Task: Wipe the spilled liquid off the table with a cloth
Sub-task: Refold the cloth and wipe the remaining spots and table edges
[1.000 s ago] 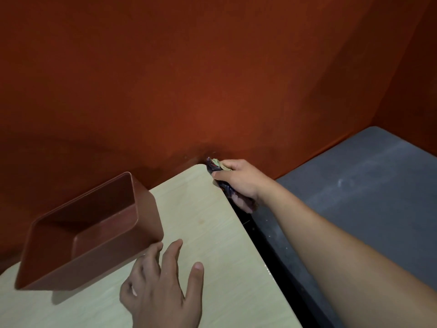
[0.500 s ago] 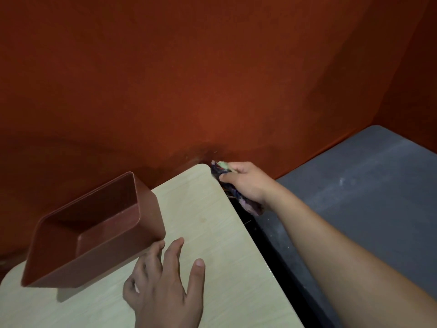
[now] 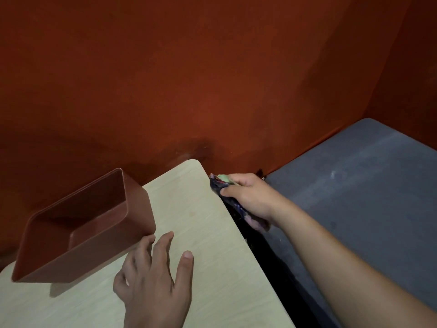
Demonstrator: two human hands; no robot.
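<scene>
Orange-red walls (image 3: 212, 79) close off the scene behind, meeting in a corner at upper right. Below them to the right lies a grey surface (image 3: 354, 185), set lower than the work area and parted from it by a dark gap. At lower left, a pale wood-grain desk (image 3: 201, 233) runs diagonally, its far rounded corner against the wall. A brown rectangular bin (image 3: 82, 228), open-topped and with nothing visible inside, stands near the desk's left edge.

Right hand (image 3: 248, 197): reached out past the desk's right edge, near the far corner. Its grip is curled round a bunched, dark patterned cloth (image 3: 222, 185), thumb on top; the bundle's long axis runs roughly parallel to that edge, one end poking forward toward the corner and the other trailing below the wrist. The cloth appears to touch the edge face rather than the top.

Left hand (image 3: 156, 280): fingers spread and relaxed, holding nothing, on or just above the desk toward its near edge, with the fingertips close beside the bin's near corner.

No wet patch can be made out on the top. Judged from this, wiping is under way along the right edge; the desk top lies to the left of the cloth, so the right hand alone is placed to carry it back across.
</scene>
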